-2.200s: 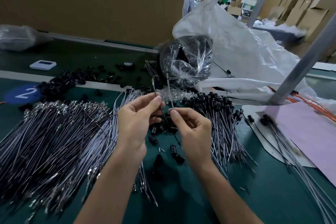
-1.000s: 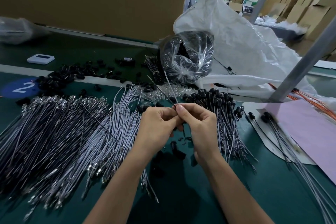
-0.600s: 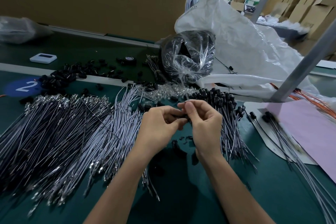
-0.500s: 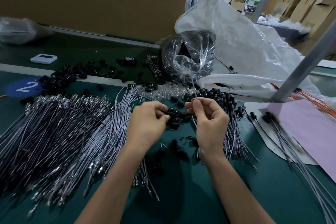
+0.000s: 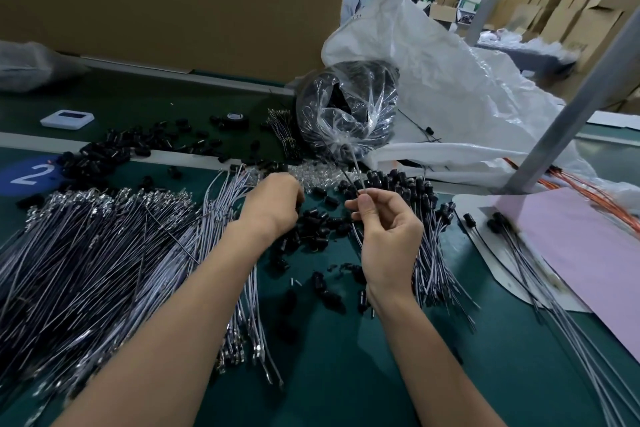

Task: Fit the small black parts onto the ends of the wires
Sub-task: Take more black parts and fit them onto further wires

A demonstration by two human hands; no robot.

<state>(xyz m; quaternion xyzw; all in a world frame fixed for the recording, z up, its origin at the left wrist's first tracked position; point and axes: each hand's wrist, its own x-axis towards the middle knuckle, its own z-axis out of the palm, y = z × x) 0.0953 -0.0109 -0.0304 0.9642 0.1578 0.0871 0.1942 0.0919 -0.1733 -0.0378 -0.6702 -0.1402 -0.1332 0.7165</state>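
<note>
Our right hand [image 5: 388, 239] pinches a thin wire [image 5: 359, 178] between thumb and forefinger, with the wire's end pointing up and away. Our left hand [image 5: 273, 204] is down at the loose black parts [image 5: 317, 224] on the green table [image 5: 346, 374]. Its fingers are hidden, so we cannot tell whether it grips one. A wire heap [image 5: 86, 253] lies at left.

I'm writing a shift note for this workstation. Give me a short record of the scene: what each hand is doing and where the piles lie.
right hand: pinches a wire between thumb and forefinger, free end pointing up and away
left hand: reaches down onto the loose black parts; fingers hidden, grip unclear
bare wires: large pile on the left
capped wires: pile behind the right hand
bag: clear, holds black parts, behind the piles
table: green
</note>
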